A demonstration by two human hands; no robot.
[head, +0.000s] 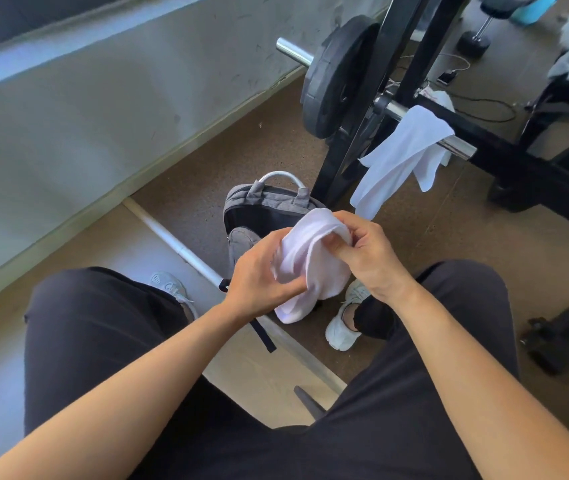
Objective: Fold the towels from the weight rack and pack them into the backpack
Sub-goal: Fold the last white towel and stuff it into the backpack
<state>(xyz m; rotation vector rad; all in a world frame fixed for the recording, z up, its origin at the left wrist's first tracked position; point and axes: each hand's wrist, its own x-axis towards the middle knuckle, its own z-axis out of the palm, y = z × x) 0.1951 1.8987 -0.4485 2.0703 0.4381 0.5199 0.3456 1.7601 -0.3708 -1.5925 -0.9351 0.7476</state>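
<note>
A bunched white towel [314,265] is held between both hands: the left hand [259,275] curls its fingers round the cloth's 9 o'clock side, and the right hand [369,258] pinches the top fold at 2 o'clock. One grey backpack [269,202] stands on the floor at 11 o'clock from the hands, partly hidden behind them. Two towels can be counted: the held one and a hanging towel [404,150] draped over a chrome bar of the weight rack [505,157] at 1 o'clock.
</note>
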